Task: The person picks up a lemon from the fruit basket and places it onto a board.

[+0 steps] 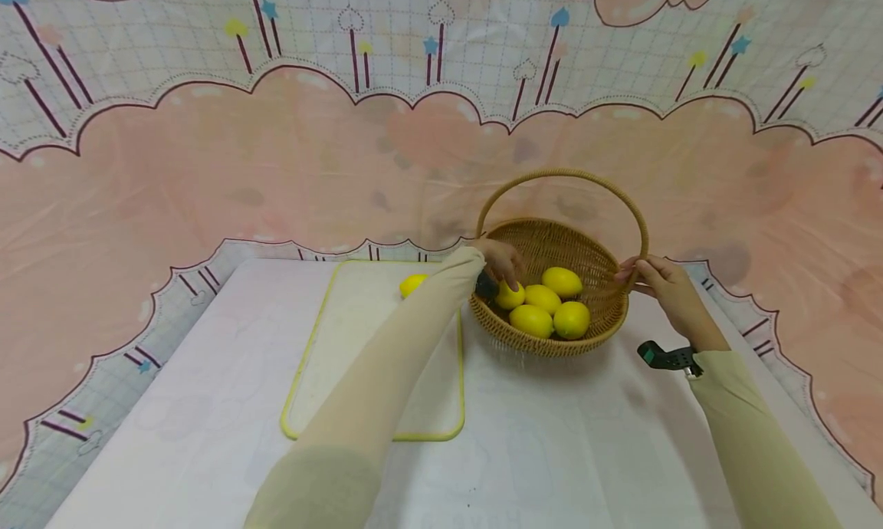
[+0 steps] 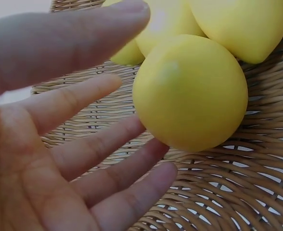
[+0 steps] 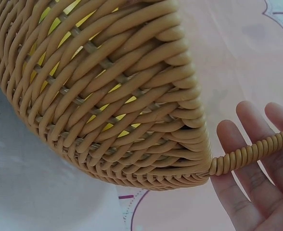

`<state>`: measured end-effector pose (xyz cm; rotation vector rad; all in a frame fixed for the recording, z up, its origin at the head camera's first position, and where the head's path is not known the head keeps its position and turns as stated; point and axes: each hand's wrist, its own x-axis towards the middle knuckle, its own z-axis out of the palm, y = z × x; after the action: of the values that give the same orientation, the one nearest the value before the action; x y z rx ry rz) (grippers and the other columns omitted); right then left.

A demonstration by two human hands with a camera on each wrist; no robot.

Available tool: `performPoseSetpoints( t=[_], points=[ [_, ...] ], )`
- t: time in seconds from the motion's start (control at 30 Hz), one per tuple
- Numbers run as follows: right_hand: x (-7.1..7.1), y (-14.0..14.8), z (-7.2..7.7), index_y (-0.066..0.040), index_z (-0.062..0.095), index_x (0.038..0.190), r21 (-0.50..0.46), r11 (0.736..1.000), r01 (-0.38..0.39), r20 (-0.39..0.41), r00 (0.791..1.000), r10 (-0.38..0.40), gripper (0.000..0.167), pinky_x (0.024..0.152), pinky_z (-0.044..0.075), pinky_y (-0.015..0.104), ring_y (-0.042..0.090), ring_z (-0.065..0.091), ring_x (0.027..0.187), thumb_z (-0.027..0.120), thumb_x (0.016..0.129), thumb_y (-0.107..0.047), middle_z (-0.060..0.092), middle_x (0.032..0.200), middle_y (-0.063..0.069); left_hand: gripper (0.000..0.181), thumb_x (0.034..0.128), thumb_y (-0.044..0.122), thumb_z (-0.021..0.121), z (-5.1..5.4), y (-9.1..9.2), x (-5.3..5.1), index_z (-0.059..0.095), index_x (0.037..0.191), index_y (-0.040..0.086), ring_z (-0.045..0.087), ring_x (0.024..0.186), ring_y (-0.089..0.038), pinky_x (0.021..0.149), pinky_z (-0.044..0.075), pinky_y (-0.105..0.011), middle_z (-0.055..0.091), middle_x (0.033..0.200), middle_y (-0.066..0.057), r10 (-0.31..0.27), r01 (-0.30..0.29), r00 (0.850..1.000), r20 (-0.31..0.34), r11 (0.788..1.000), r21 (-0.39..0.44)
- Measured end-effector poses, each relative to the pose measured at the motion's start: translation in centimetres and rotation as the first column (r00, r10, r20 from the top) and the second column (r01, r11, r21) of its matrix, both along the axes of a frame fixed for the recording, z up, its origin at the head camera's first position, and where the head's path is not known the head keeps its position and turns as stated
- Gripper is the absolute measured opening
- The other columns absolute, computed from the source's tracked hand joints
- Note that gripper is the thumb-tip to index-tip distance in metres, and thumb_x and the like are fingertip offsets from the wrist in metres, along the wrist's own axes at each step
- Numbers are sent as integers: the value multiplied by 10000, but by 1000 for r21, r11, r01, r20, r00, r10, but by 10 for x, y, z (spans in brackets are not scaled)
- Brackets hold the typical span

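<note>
A brown wicker basket (image 1: 552, 349) with a tall arched handle (image 1: 566, 173) holds several yellow lemons (image 1: 531, 321). My left hand (image 1: 502, 259) reaches in over the basket's left rim. In the left wrist view its fingers spread loosely around the near side of one lemon (image 2: 189, 91), the thumb above; some fingertips are at its edge, and whether they touch it I cannot tell. At the basket's right side my right hand (image 1: 665, 287) holds the base of the handle. The right wrist view shows the handle lying across its fingers (image 3: 252, 178); the thumb is out of sight there.
A white cutting board (image 1: 372, 345) with a yellow-green edge lies left of the basket. Another lemon (image 1: 412, 285) rests near its far end, partly hidden by my left sleeve. Beneath is a white tabletop (image 1: 552, 452), and a patterned pink cloth (image 1: 345, 184) rises behind.
</note>
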<state>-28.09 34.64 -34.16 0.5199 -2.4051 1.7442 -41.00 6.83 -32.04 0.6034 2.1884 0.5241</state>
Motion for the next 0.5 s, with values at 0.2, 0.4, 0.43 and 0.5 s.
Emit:
performPoseSetpoints(
  t=[0.2,0.4,0.43,0.5],
  points=[
    [0,0,1,-7,608,1085,5,1000,3,5,1000,-3,311,791,514,101,-7,649,907,413,1003,-236,677,923,-85,654,766,325,776,-91,26,-106,500,1356,273,559,1185,-182,910,521,-284,458,1428,31,-119,118,993,-2,991,-65],
    [0,-1,1,-47,625,1068,-24,1000,-14,8,1000,15,285,793,516,105,1,652,905,420,1000,-232,680,920,-83,577,866,276,678,-46,12,-51,460,1398,227,500,1266,-162,1000,463,-277,435,1457,19,-200,198,980,-11,976,-91],
    [0,-1,1,-47,626,1067,-26,1000,-15,8,1000,16,285,794,515,105,1,652,905,420,1000,-232,681,918,-84,559,888,260,651,-31,8,-34,449,1407,215,483,1285,-160,1021,445,-279,430,1463,14,-218,216,976,-9,971,-99],
    [1,-1,1,-55,631,1059,-29,999,-15,7,1000,15,280,796,515,104,-1,652,905,420,1000,-231,682,916,-84,535,932,217,587,-6,3,-4,409,1435,176,420,1342,-168,1076,396,-288,401,1489,-15,-254,251,967,-8,959,-129]
  ],
)
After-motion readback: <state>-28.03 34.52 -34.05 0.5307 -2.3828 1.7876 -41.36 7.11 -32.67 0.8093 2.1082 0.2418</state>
